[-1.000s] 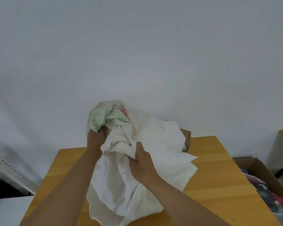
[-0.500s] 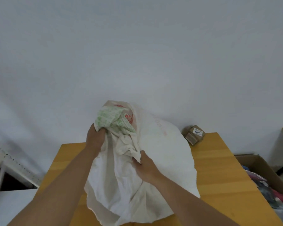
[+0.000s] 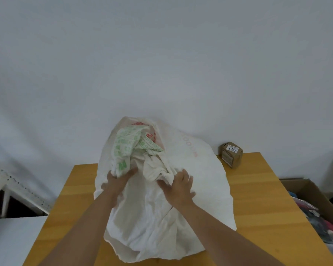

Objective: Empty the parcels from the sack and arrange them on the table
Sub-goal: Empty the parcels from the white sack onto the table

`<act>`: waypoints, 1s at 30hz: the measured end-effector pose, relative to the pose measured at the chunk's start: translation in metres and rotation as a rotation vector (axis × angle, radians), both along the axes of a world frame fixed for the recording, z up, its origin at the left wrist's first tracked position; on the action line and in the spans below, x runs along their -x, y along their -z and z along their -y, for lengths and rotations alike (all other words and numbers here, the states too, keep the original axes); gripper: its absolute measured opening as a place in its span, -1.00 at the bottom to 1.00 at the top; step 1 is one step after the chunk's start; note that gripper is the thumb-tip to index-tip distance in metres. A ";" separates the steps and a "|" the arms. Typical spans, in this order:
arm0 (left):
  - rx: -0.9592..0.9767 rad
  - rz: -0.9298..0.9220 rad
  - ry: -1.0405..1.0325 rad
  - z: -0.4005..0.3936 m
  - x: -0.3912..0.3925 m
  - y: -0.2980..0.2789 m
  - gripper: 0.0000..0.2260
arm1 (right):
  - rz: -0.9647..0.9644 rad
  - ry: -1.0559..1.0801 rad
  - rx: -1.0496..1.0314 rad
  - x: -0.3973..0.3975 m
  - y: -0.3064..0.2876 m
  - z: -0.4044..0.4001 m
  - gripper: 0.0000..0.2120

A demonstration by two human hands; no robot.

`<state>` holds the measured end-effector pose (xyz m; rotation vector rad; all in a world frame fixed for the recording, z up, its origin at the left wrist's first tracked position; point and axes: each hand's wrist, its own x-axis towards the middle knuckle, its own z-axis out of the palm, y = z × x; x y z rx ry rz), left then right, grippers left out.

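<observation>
A big white woven sack (image 3: 196, 181) with green and red print lies bunched on the wooden table (image 3: 261, 204). My left hand (image 3: 117, 181) grips the sack's printed fold near its mouth. My right hand (image 3: 179, 187) rests on the crumpled cloth with fingers spread, holding nothing. One small brown parcel (image 3: 231, 154) with a white label stands on the table's far edge, to the right of the sack. Whatever is inside the sack is hidden.
A white wall stands right behind the table. An open cardboard box (image 3: 315, 200) with coloured packets sits on the floor to the right. A white metal rack (image 3: 13, 191) is at the left, and a white surface (image 3: 10, 239) at the near left.
The sack has dropped lower and spread flatter on the table, uncovering the brown parcel. My right hand has let go of the cloth and opened; both hands moved down.
</observation>
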<state>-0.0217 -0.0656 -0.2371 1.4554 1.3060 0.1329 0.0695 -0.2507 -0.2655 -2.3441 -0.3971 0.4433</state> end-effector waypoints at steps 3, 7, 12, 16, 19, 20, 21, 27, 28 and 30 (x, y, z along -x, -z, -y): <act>0.150 0.177 -0.063 0.003 0.002 0.008 -0.45 | -0.156 -0.095 0.153 0.002 0.000 -0.002 0.08; 0.055 0.442 -0.135 -0.005 -0.015 -0.027 -0.71 | -0.017 -0.174 0.063 -0.003 -0.018 -0.012 -0.27; -0.143 0.186 0.057 0.009 0.005 -0.021 -0.75 | -0.047 -0.081 0.179 -0.027 0.001 0.006 -0.47; -0.048 0.145 0.196 0.030 0.001 -0.003 -0.78 | -0.110 -0.018 0.215 -0.059 0.041 0.029 -0.46; -0.050 0.115 0.308 0.047 -0.015 -0.005 -0.75 | -0.074 0.005 0.177 -0.078 0.055 0.047 -0.50; -0.047 0.088 0.347 0.053 -0.020 -0.008 -0.75 | -0.045 0.007 0.169 -0.081 0.050 0.054 -0.55; -0.040 0.063 0.390 0.059 -0.024 -0.011 -0.75 | -0.019 0.014 0.159 -0.081 0.040 0.061 -0.62; 0.085 0.042 0.514 0.086 -0.046 -0.014 -0.71 | -0.052 0.139 0.111 -0.098 0.006 0.090 -0.68; 0.084 0.048 0.520 0.090 -0.050 -0.012 -0.71 | -0.054 0.150 0.114 -0.100 0.003 0.094 -0.67; 0.057 0.075 0.483 0.094 -0.056 -0.009 -0.67 | -0.044 0.150 0.117 -0.099 -0.006 0.098 -0.67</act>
